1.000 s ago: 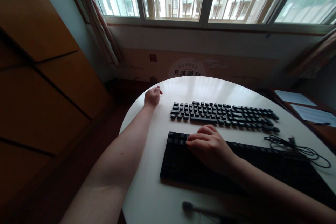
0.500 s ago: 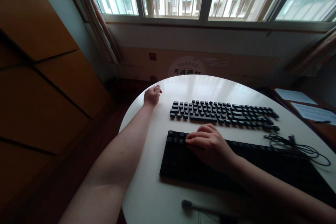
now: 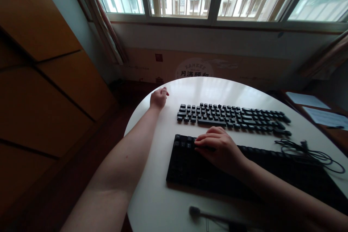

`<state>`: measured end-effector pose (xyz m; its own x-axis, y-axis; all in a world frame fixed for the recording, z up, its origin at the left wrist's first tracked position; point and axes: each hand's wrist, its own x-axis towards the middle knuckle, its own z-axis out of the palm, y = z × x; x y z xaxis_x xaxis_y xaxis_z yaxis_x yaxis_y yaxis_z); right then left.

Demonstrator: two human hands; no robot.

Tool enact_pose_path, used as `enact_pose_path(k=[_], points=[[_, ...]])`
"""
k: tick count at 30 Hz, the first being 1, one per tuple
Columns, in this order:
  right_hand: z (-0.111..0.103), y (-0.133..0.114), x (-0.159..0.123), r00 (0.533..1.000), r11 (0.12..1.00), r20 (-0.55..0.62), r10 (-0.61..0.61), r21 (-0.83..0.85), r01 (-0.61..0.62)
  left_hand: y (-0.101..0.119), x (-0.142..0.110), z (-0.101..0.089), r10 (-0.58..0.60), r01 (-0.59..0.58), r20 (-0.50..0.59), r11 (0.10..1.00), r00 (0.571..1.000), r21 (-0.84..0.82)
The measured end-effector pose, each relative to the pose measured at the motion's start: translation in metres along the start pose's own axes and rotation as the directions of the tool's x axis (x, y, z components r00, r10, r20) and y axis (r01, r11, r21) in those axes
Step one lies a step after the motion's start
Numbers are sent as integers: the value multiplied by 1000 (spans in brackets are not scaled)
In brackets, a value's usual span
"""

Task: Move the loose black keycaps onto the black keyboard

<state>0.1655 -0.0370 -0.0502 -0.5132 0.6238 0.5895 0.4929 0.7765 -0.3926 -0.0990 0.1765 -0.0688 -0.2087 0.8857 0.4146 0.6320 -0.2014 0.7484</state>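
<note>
A black keyboard [image 3: 187, 170] lies on the white round table [image 3: 152, 195], with a few keycaps seated at its far left corner. My right hand [image 3: 217, 145] reaches over it, fingertips drawn together at a keycap beside those seated ones; the fingers partly cover that keycap. Beyond the keyboard, loose black keycaps [image 3: 212, 121] stand on the table in keyboard-like rows. To the left of these rows, my left hand [image 3: 159, 98] rests near the table's far left edge, curled into a fist. Whatever may be inside the fist is hidden.
A coiled black cable [image 3: 312, 154] lies by the keyboard's far right part. Near the front edge is a dark brush-like tool [image 3: 195, 211]. Papers [image 3: 323, 116] and a pen lie on a brown surface at right. An orange-brown cabinet [image 3: 54, 108] stands at left.
The whole view has shifted very slightly. My right fingers have moved a little at the same keycap, with a gap now showing beneath them. My left fist stays in place.
</note>
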Motion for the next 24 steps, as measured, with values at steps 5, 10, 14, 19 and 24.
enact_pose_path(k=[5, 10, 14, 19, 24], points=[[-1, -4, 2, 999, 998, 13, -52, -27, 52, 0, 0, 0, -3, 3, -1, 1000, 1000, -5], [-1, -10, 5, 996, 994, 42, -72, -83, 76, -1, 0, 0, -4, 4, -2, 1000, 1000, -8], [-7, -13, 4, 995, 988, 82, -60, -136, 71, -1, 0, 0, -2, 2, 1, 1000, 1000, -10], [-11, -14, 2, 991, 989, 136, -14, -144, 34, -2, 1, 1, 0, 0, 6, 1000, 1000, -5], [-7, -12, 1, 991, 990, 135, -7, -135, 25, -1, 0, 1, 4, -4, 15, 1000, 1000, 5]])
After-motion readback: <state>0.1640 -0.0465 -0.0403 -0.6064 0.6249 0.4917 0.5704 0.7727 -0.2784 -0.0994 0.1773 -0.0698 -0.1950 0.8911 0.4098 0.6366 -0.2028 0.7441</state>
